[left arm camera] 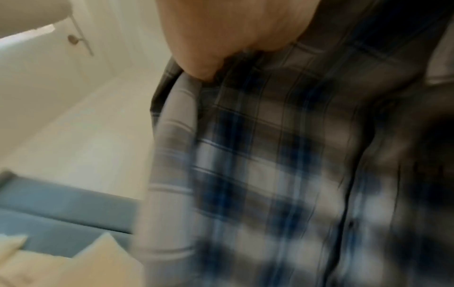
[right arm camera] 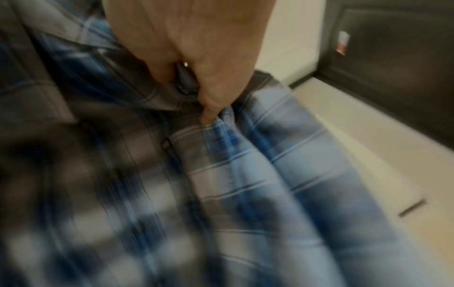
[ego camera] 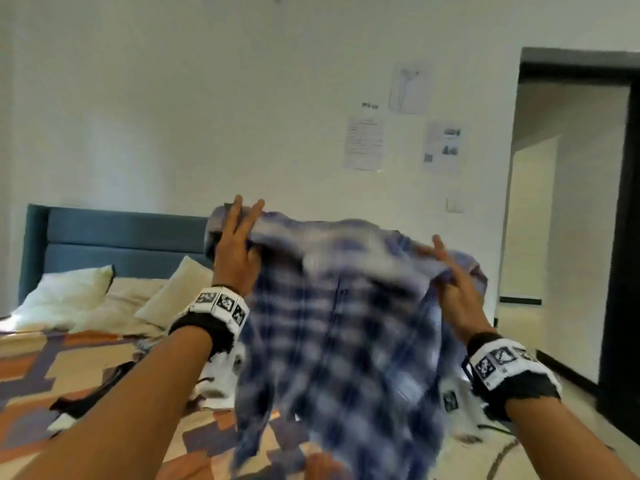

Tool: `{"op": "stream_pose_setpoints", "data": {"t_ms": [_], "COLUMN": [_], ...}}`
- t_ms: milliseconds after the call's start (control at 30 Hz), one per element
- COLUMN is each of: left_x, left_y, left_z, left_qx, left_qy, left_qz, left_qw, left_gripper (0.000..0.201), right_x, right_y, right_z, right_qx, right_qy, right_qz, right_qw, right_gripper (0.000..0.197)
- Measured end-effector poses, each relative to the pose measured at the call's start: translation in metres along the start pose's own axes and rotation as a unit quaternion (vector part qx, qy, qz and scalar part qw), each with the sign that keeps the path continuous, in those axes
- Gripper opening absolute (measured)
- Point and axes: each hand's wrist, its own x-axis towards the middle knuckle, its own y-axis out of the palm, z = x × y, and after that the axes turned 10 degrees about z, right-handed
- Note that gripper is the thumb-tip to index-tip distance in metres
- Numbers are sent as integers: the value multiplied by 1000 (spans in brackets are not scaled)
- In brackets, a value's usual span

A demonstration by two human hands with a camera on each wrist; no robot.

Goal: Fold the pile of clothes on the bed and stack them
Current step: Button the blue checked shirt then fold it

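Below the fingers lies a bed (ego camera: 86,368) with a patterned cover, pillows (ego camera: 65,292) and a blue headboard (ego camera: 114,237); beyond them a white wall carries papers (ego camera: 365,142), with a dark doorway (ego camera: 620,220) off to the right. Only the wrist views show the pinch: the left hand (ego camera: 235,251) and right hand (ego camera: 457,292) each grip the shoulders of a blurred blue plaid shirt (ego camera: 339,341), which hangs from them above the bed.

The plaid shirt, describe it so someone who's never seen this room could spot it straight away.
Look above the bed with the blue headboard. The plaid shirt hangs in the air, held up at its top by the left hand and right hand. It is the only blue-and-white checked cloth, unlike the orange patterned bedspread.
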Motion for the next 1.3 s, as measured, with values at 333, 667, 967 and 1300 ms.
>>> {"op": "stream_pose_setpoints", "data": {"t_ms": [333,667,967,1300], "left_x": [-107,-67,-181,-142], "left_y": [-32,-28,83,55], "left_z": [-15,-68,-159,-113], "left_qx": [51,177,-26,-131], "left_qy": [-374,-246,-158,-286], "left_qz": [529,314,368,105], "left_qw": [760,900,916,943], "left_gripper": [14,64,18,37], "right_x": [-96,-61,-107,-180], "right_y": [-7,3,46,-5], "right_z": [27,65,65,6], "right_qx": [-208,-390,-385,-296], "right_qy": [398,186,119,375], "right_qz": [440,113,234,522], "right_qw": [778,895,885,706], "right_gripper": [34,27,20,17]}}
